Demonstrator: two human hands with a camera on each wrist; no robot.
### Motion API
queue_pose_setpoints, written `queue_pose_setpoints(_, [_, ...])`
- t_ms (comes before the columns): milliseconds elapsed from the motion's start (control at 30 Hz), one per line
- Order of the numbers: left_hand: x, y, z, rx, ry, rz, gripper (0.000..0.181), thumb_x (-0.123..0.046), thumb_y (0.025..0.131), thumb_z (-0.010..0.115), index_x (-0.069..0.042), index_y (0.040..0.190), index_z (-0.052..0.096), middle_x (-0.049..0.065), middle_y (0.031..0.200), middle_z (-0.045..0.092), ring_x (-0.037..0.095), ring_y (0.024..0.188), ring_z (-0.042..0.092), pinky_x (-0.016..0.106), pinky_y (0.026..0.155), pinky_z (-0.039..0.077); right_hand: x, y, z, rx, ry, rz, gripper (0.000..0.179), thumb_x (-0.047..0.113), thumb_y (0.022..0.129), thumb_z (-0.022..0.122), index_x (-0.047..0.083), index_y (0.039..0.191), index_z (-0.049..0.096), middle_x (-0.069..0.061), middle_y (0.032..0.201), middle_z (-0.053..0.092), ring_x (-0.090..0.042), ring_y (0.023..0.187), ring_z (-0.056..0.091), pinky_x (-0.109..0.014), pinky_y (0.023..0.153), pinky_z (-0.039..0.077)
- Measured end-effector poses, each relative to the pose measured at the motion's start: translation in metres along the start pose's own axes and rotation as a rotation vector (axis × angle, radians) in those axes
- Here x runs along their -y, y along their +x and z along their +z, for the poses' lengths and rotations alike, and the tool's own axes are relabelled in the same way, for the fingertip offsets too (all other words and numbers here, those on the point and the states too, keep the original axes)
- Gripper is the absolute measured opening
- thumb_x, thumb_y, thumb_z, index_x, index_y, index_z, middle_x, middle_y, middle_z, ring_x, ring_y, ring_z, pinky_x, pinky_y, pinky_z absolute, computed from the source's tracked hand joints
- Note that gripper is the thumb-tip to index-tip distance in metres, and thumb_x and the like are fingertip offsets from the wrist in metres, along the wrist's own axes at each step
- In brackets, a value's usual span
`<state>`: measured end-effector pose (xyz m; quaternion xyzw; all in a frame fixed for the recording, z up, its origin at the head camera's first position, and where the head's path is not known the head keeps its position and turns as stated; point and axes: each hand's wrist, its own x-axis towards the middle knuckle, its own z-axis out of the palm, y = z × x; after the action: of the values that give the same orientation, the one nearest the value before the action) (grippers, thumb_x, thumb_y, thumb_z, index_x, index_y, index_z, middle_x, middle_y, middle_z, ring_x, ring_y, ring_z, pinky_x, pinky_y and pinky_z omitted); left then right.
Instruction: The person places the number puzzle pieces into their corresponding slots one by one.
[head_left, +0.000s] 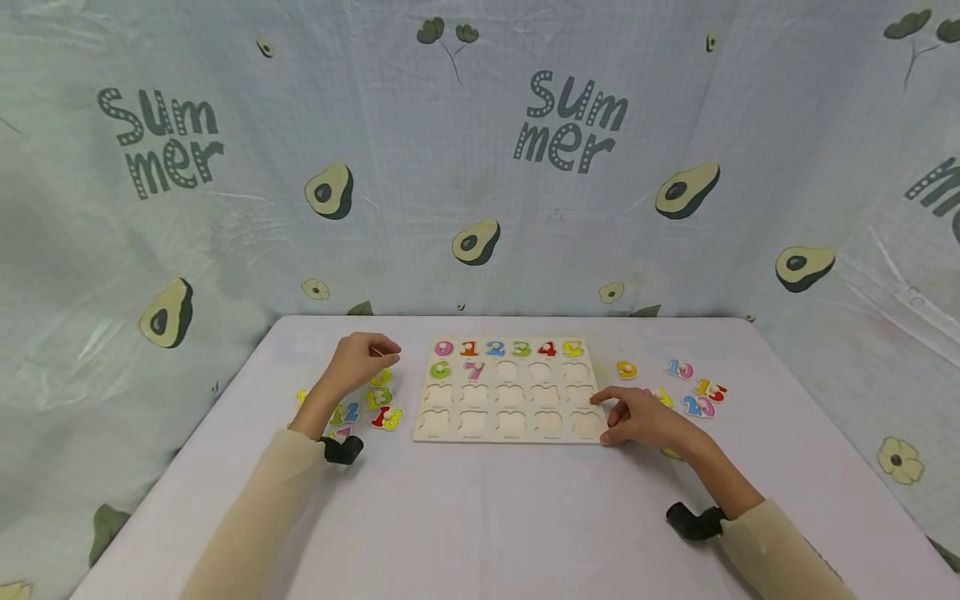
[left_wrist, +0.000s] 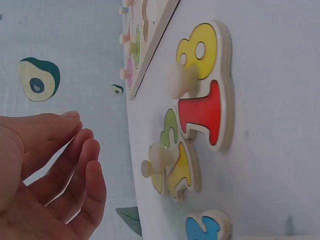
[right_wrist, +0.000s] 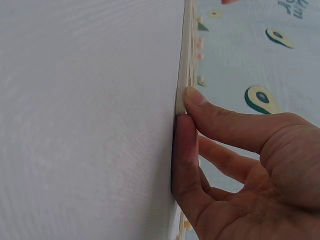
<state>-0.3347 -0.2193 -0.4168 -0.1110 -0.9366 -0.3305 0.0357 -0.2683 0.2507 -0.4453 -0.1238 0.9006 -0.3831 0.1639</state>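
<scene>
A wooden number puzzle board (head_left: 492,439) lies on the table, with the pieces 0 to 7 set in its upper two rows and bare recesses below. My right hand (head_left: 637,417) pinches its right edge near the front corner, thumb and a finger against the rim (right_wrist: 186,65) in the right wrist view. To the left of the board my left hand (head_left: 358,364) hovers over loose pieces, fingers loosely bent, nothing visible in them. Nearest to it are a green-and-yellow 13 piece (head_left: 379,398) and a red-and-yellow 18 piece (left_wrist: 205,112) with a round wooden knob.
Left of the board a 12 piece (head_left: 344,412) lies partly behind my wrist. On the right are an orange 9 piece (head_left: 626,370), a 10 piece (head_left: 679,369), a 15 piece (head_left: 710,390) and a 20 piece (head_left: 699,407). A printed curtain (head_left: 420,275) hangs behind the table.
</scene>
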Motion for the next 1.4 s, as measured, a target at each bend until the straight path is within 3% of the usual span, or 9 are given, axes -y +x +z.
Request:
queue_pose_setpoints(300, [0.018,-0.008,0.002,-0.04,-0.053,-0.144,0.026,-0.021,0.097,0.071,-0.001,0.112,0.076,0.017,0.108,0.075,0.028,0.095,0.066,0.032,0.081,0.051,0.001,0.0,0.0,-0.001,0.012,-0.004,0.059,0.012,0.084,0.083,0.002,0.137,0.059,-0.006,0.089,0.058,-0.02,0.083,0.053,-0.027,0.068,0.044])
queue_pose_setpoints(533, [0.025,-0.011,0.008,-0.016,-0.051,-0.15,0.025,-0.021,0.096,0.072,-0.001,0.111,0.076,0.016,0.108,0.076,0.026,0.095,0.067,0.034,0.082,0.052,0.001,0.0,0.0,-0.006,-0.009,-0.009,0.06,0.013,0.084,0.083,0.002,0.138,0.059,-0.006,0.088,0.057,-0.02,0.082,0.053,-0.027,0.067,0.043])
queue_pose_setpoints(733, [0.026,-0.011,0.011,-0.037,-0.052,-0.138,0.023,-0.018,0.096,0.072,-0.001,0.11,0.076,0.017,0.105,0.075,0.027,0.094,0.067,0.035,0.081,0.052,0.002,0.0,0.0,-0.018,-0.019,-0.005,0.058,0.014,0.085,0.083,0.003,0.137,0.06,-0.006,0.089,0.058,-0.019,0.082,0.053,-0.027,0.068,0.044])
queue_pose_setpoints(867, [0.028,-0.011,0.013,-0.054,-0.06,-0.163,0.026,-0.016,0.096,0.071,0.001,0.115,0.075,0.02,0.11,0.073,0.032,0.1,0.067,0.038,0.083,0.053,0.002,-0.001,0.001,-0.017,-0.013,0.002,0.058,0.013,0.085,0.083,0.003,0.137,0.06,-0.006,0.088,0.058,-0.02,0.082,0.053,-0.027,0.068,0.044])
queue_pose_setpoints(1100, [0.035,-0.012,0.013,-0.033,-0.074,-0.172,0.024,-0.015,0.097,0.07,0.003,0.112,0.076,0.02,0.108,0.075,0.031,0.096,0.069,0.035,0.081,0.054,0.003,-0.002,0.002,-0.017,-0.026,0.003,0.059,0.012,0.084,0.083,0.003,0.137,0.06,-0.006,0.089,0.058,-0.02,0.082,0.053,-0.028,0.067,0.043])
queue_pose_setpoints(1400, [0.033,-0.01,0.012,-0.008,0.001,-0.177,0.019,-0.012,0.096,0.071,0.002,0.109,0.076,0.016,0.101,0.074,0.025,0.089,0.063,0.037,0.083,0.052,0.003,-0.002,0.002,-0.012,-0.018,0.003,0.058,0.012,0.084,0.083,0.003,0.137,0.06,-0.006,0.09,0.058,-0.021,0.083,0.053,-0.029,0.068,0.044])
